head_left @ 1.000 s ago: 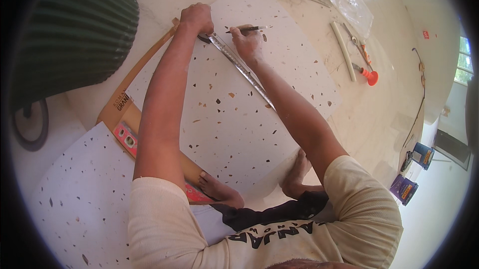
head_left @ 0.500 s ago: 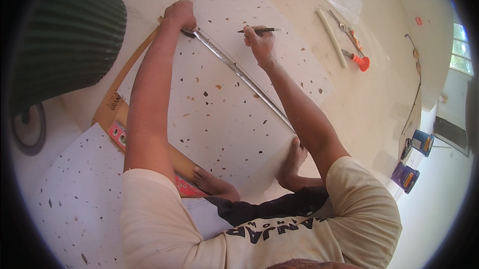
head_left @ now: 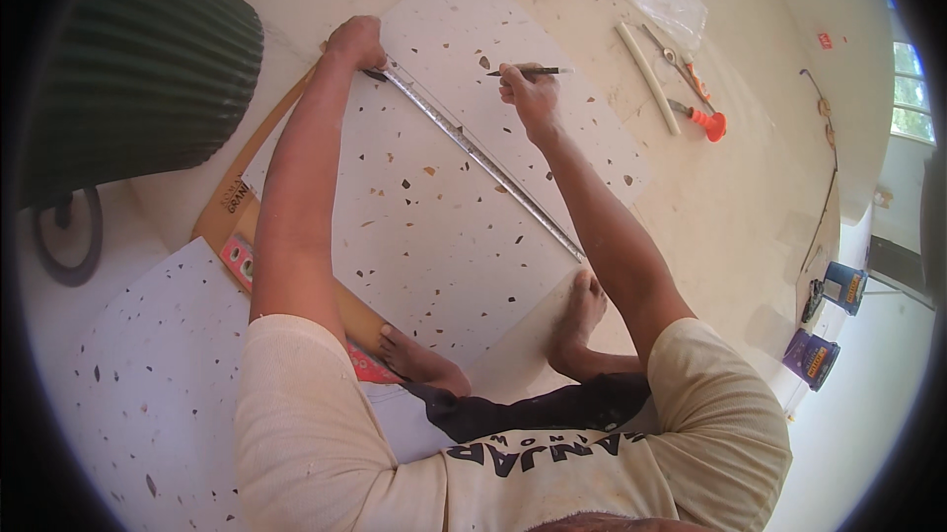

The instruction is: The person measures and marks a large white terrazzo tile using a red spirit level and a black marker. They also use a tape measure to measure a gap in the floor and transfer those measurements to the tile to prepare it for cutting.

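In R hand (head_left: 533, 101), blk pen (head_left: 543, 70)

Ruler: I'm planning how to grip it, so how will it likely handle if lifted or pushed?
The ruler is probably stiff, since it looks metallic. It may slide easily, lying on smooth-looking tile. Long and thin, it could swing if lifted near one end.

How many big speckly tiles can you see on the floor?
2: the large speckled tile under the silver straightedge, and the lower-left speckled tile, partly out of view. More might be hidden underneath.
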The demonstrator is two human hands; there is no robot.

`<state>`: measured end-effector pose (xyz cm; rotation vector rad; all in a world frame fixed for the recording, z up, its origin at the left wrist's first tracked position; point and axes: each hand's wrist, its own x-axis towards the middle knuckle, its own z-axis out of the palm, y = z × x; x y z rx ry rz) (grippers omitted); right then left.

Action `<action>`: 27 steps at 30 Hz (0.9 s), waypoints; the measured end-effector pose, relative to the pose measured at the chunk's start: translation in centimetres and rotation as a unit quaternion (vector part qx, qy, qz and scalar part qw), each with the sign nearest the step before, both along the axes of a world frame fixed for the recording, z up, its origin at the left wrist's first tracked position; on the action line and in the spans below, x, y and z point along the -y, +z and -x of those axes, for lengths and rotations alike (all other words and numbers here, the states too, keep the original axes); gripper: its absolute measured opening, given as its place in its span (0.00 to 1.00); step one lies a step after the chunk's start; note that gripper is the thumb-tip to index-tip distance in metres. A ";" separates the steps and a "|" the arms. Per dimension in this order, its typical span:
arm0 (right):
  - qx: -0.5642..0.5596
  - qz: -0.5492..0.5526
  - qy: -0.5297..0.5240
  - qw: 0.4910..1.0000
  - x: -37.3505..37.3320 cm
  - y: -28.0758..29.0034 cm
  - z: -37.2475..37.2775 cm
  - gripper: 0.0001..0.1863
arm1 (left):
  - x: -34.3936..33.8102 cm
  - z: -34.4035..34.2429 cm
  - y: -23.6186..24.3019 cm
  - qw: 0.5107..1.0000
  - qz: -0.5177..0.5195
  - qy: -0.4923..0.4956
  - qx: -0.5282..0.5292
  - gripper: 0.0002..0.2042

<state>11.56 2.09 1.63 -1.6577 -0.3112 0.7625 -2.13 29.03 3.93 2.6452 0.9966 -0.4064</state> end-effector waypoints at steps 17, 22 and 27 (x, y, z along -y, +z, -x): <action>-0.024 -0.047 0.081 0.995 -0.1 0.5 2.9 0.13 | -1.4 14.2 3.9 0.986 0.033 -0.104 0.127 0.19; -0.031 -0.027 0.123 0.992 0.1 1.1 7.1 0.13 | -0.8 20.8 6.0 0.992 0.039 -0.084 0.091 0.18; -0.039 -0.013 0.165 0.985 0.8 -0.1 11.0 0.13 | -0.5 26.2 5.8 0.997 0.042 -0.027 0.060 0.18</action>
